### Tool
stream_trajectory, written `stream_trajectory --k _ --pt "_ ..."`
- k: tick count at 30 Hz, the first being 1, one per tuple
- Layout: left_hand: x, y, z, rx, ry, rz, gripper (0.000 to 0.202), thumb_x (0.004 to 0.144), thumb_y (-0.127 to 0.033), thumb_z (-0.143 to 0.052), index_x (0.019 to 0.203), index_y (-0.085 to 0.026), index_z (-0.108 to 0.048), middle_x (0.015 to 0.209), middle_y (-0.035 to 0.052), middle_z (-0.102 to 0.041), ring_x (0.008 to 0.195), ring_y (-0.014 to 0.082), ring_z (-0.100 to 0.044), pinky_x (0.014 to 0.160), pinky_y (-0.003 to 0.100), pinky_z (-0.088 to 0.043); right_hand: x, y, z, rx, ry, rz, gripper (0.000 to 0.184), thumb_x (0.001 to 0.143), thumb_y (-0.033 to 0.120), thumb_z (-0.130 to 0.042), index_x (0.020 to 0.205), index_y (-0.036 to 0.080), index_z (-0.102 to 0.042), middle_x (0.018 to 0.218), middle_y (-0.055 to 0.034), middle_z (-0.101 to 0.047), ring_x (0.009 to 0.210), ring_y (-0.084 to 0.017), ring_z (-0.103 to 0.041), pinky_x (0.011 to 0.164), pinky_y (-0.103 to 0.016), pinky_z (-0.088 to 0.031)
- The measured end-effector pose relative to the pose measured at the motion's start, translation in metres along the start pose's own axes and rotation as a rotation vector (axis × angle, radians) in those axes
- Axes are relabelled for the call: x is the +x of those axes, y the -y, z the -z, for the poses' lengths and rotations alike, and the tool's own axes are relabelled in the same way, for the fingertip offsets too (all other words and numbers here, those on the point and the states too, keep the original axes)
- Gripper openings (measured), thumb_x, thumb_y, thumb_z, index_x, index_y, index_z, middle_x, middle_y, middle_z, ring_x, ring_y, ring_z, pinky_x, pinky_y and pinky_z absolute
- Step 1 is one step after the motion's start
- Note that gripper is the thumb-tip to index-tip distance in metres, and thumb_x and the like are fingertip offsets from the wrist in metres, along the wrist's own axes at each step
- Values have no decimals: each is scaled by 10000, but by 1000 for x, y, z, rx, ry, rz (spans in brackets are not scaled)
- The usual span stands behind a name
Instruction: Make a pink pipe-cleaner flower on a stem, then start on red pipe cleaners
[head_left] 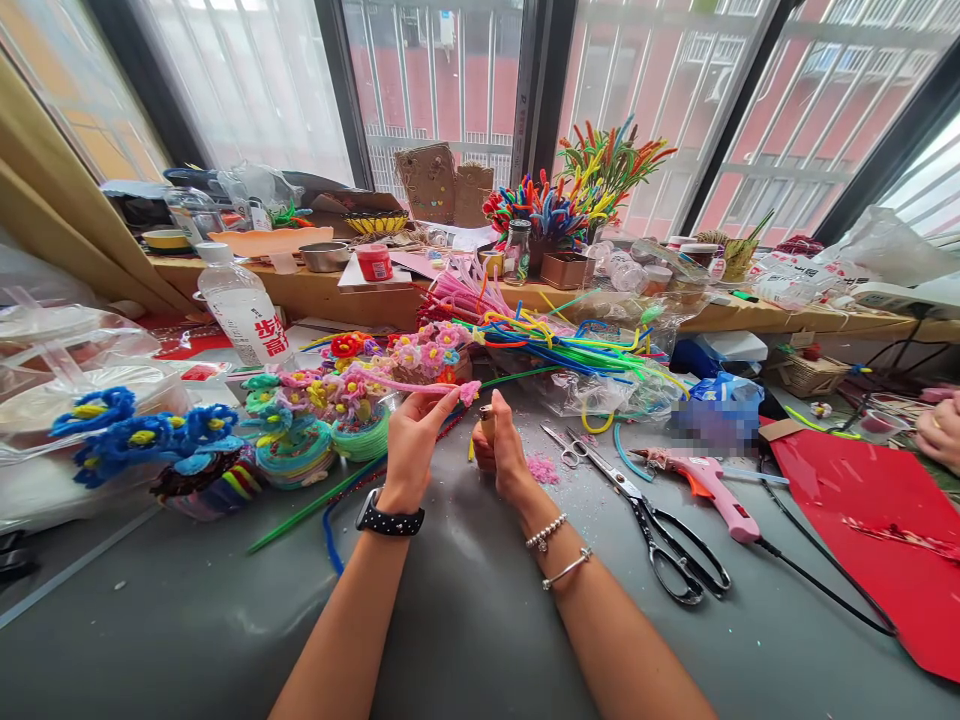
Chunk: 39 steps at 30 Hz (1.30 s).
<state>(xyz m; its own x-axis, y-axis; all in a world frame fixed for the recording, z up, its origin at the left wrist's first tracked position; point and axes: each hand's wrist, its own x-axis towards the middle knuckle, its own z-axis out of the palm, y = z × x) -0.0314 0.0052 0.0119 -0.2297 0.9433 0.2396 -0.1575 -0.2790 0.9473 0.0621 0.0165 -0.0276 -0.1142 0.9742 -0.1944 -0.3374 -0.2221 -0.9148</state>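
Observation:
My left hand [411, 445] pinches a pink pipe cleaner [420, 388] that runs across to a small fuzzy pink tip just above my right hand. My right hand [501, 450] is closed around a small lighter [487, 420], held upright beside that pink tip. A black watch sits on my left wrist and bead bracelets on my right. Pink fluff [541, 468] lies on the grey table [465, 610] just right of my right hand. Behind my left hand stand small pots of pipe-cleaner flowers [341, 400].
Black-handled scissors [660, 530] and a pink glue gun [709, 485] with its cord lie to the right, by a red sheet [885, 540]. Blue pipe-cleaner flowers [142, 435], a water bottle [241, 312] and loose pipe cleaners [562, 340] crowd the back. Another person's hand [941, 432] shows at far right.

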Motion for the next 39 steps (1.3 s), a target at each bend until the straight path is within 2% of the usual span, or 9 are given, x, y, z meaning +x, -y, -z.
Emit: stream_trajectory --k 10,23,39 --pt "0 -1 0 19 3 -11 239 592 -313 -654 757 -141 -627 774 34 -655 786 170 -593 756 293 -436 0 -1 -1 10 1 -4 555 702 631 -310 357 198 -263 310 71 -197 276 -37 -123 309 -203 -70" --pt "0 0 1 16 6 -8 259 585 -327 -658 767 -147 -623 785 32 -653 794 168 -590 757 287 -433 -6 7 -3 -15 -59 44 520 764 519 -252 356 196 -263 292 75 -181 267 -34 -114 308 -198 -84" --pt "1 1 0 -1 -10 -21 242 589 -308 -660 763 -143 -620 760 23 -638 757 148 -578 747 277 -429 -6 7 -3 -63 -80 77 509 766 508 -237 360 199 -256 283 75 -198 253 -37 -141 299 -197 -104"
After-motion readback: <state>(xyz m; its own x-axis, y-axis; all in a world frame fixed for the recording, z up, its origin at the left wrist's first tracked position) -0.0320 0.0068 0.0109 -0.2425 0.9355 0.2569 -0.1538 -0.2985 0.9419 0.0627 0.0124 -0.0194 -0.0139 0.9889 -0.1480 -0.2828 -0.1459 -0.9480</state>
